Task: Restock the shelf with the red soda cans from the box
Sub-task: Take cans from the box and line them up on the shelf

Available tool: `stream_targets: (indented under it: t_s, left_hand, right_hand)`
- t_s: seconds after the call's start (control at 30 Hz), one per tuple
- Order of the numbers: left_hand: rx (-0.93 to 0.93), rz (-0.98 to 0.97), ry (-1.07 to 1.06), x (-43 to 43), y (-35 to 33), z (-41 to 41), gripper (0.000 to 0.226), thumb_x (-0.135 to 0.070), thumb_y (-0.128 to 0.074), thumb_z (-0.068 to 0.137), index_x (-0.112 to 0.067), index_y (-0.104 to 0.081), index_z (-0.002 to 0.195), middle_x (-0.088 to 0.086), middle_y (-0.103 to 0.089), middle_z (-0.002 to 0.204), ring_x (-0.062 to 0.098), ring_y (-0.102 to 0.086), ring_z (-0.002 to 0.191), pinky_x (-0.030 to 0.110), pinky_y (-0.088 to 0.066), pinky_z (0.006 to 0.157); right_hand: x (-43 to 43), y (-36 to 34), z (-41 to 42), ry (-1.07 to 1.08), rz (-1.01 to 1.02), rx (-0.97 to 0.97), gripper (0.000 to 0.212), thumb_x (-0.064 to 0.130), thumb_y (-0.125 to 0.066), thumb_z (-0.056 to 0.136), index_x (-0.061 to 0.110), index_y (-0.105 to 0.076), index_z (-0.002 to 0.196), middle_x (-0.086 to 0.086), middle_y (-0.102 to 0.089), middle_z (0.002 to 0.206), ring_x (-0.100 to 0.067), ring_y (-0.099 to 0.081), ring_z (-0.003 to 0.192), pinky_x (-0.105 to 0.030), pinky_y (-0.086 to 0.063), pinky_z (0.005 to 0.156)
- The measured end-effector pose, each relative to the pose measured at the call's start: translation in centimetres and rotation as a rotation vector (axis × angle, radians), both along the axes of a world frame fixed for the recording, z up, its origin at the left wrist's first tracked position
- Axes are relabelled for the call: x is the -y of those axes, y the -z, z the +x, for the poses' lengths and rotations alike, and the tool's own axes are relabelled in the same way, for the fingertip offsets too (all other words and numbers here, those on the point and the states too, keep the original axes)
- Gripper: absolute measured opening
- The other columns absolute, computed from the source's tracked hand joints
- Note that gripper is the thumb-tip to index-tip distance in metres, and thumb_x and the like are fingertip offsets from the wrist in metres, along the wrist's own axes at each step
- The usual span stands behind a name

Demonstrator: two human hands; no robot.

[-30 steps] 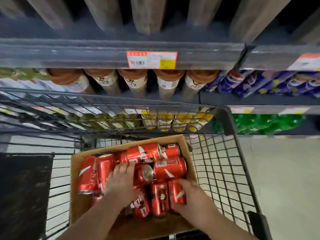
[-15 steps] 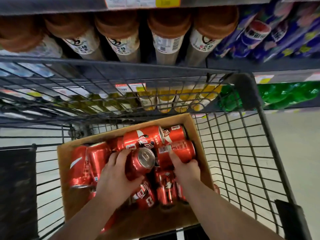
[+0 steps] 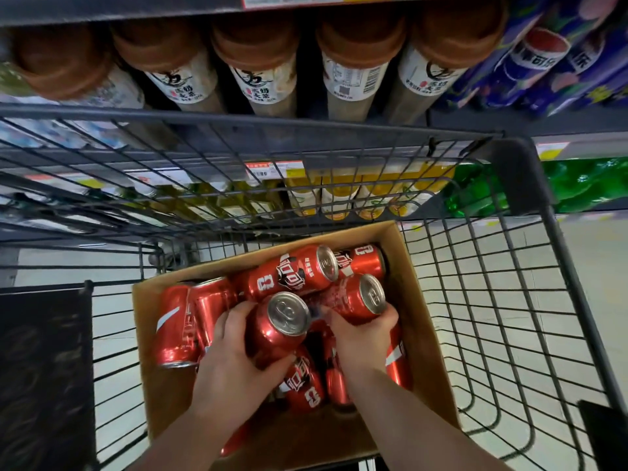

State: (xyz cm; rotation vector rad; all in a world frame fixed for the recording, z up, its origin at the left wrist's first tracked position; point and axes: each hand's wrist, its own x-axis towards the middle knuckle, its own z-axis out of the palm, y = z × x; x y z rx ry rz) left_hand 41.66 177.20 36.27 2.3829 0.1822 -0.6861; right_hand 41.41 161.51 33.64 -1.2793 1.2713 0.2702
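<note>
A brown cardboard box (image 3: 421, 311) sits in a wire cart and holds several red soda cans lying loose. My left hand (image 3: 234, 362) grips one red can (image 3: 277, 329), tilted up so its silver top faces me. My right hand (image 3: 356, 338) grips a second red can (image 3: 356, 297) just to the right, also lifted with its top showing. Other cans lie around them: one (image 3: 295, 271) behind, one (image 3: 180, 321) at the left, one (image 3: 304, 385) beneath my hands. The shelf (image 3: 339, 129) stands right in front of the cart.
The dark wire cart (image 3: 509, 300) surrounds the box; its front rim (image 3: 238, 117) lies between me and the shelves. Brown-capped bottles (image 3: 258, 62) fill the shelf above, blue cans (image 3: 543, 62) at the right, yellow bottles (image 3: 339, 198) and green bottles (image 3: 577, 185) lower down. Pale floor (image 3: 598, 266) lies to the right.
Both hands have closed round a can each and raised them from the pile. My right hand moved from the box's near right to the can in the middle. The view tilted down and closer.
</note>
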Motion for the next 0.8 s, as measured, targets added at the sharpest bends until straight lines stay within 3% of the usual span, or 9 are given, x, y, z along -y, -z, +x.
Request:
stream_targets:
  t_s: [0.1,0.2,0.3,0.4,0.53,0.7,0.8]
  left_hand:
    - [-0.036,-0.076,-0.077,0.0,-0.6,0.0,0.089,-0.029,-0.086,0.059,-0.037,-0.031,0.128,-0.006,-0.048,0.129,0.013,-0.054,0.113,0.037,-0.047,0.100]
    - [-0.076,-0.176,-0.173,0.3,-1.8,0.1,0.085,-0.022,-0.087,0.059,-0.043,-0.031,0.120,-0.014,-0.054,0.114,0.005,-0.057,0.101,0.033,-0.047,0.096]
    - [-0.098,-0.264,-0.268,1.1,-4.3,0.2,0.080,-0.013,-0.084,0.062,-0.042,-0.032,0.116,-0.021,-0.053,0.097,-0.007,-0.051,0.086,0.027,-0.043,0.088]
    - [-0.085,-0.336,-0.325,1.7,-7.4,0.2,0.074,-0.008,-0.082,0.065,-0.039,-0.040,0.116,-0.014,-0.060,0.095,-0.003,-0.057,0.085,0.025,-0.050,0.081]
    - [-0.029,-0.393,-0.343,2.8,-12.3,-0.2,0.065,-0.008,-0.079,0.070,-0.032,-0.041,0.117,-0.016,-0.058,0.091,-0.006,-0.059,0.071,0.006,-0.043,0.054]
    - [0.026,-0.469,-0.347,4.9,-17.8,-0.6,0.050,-0.010,-0.077,0.072,-0.038,-0.046,0.099,-0.012,-0.061,0.089,0.001,-0.058,0.075,0.014,-0.042,0.055]
    - [0.074,-0.524,-0.328,7.0,-20.6,-0.7,0.052,-0.008,-0.077,0.073,-0.028,-0.047,0.110,-0.008,-0.062,0.088,0.001,-0.061,0.066,0.009,-0.045,0.049]
  right_hand:
    - [0.9,-1.4,-0.4,-0.087,0.030,0.078,0.076,0.012,-0.079,0.071,0.032,-0.028,0.123,0.017,-0.048,0.089,0.001,-0.051,0.080,-0.022,-0.042,0.078]
    - [2.0,-3.1,-0.9,-0.190,0.026,0.135,0.071,0.012,-0.079,0.070,0.037,-0.029,0.113,0.014,-0.052,0.096,0.002,-0.054,0.082,-0.012,-0.040,0.065]
    - [3.1,-5.5,-1.4,-0.264,0.019,0.176,0.071,0.013,-0.080,0.069,0.039,-0.030,0.113,0.011,-0.055,0.103,0.000,-0.056,0.088,-0.018,-0.046,0.074]
    - [4.1,-8.6,-1.5,-0.314,0.004,0.236,0.067,0.010,-0.079,0.069,0.038,-0.036,0.112,0.009,-0.059,0.103,-0.002,-0.061,0.088,-0.026,-0.052,0.083]
    - [5.1,-13.8,-2.2,-0.351,-0.035,0.326,0.060,0.011,-0.080,0.067,0.042,-0.042,0.100,0.009,-0.065,0.096,-0.002,-0.065,0.085,-0.031,-0.053,0.087]
    - [6.9,-20.6,-3.5,-0.332,-0.105,0.417,0.061,0.016,-0.082,0.063,0.040,-0.042,0.102,0.004,-0.065,0.101,-0.005,-0.065,0.086,-0.030,-0.054,0.083]
    - [8.8,-24.0,-4.8,-0.274,-0.160,0.468,0.070,0.022,-0.081,0.061,0.038,-0.040,0.115,0.007,-0.065,0.102,-0.001,-0.064,0.084,-0.027,-0.054,0.079]
